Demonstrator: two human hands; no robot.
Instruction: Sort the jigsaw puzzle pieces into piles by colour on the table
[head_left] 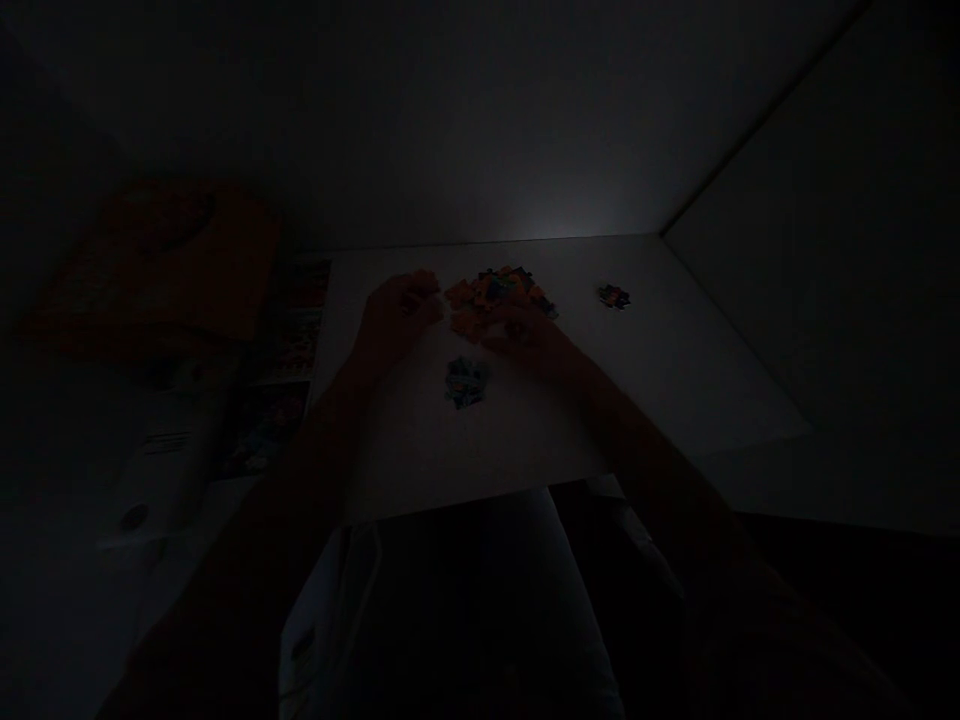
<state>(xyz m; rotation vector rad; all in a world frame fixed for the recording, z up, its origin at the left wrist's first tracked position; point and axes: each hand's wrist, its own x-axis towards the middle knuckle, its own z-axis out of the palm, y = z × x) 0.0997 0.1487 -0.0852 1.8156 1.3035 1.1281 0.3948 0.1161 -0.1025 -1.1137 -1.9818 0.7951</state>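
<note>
1. Jigsaw pieces (491,296) of thin die-cut cardboard, mostly orange with some darker ones, lie in a loose heap near the far edge of a white rectangular tabletop (675,365). The light is very dim.
2. Left hand (401,312) sits at the left side of the heap, right at its edge. Its fingers (424,295) look loosely bunched together, but I cannot tell whether they pinch a piece.
3. Right hand (521,335) lies over the near edge of the heap. Its fingers (495,335) point left towards the other hand; whether they are clamped on anything is too dark to tell.
4. Bluish heap of cardboard pieces (466,382) lies on the tabletop just below the hands, apart from the orange heap. Dark multicoloured cluster of pieces (613,296) sits well off to the right.
5. Each piece should be light, stiff and easily scattered, with little grip on a smooth surface. It is best taken by its edges between 2 fingertips.
6. Flat orange-brown cardboard box lid (157,265) lies beyond the tabletop's left edge, beside a printed picture strip (289,350).
</note>
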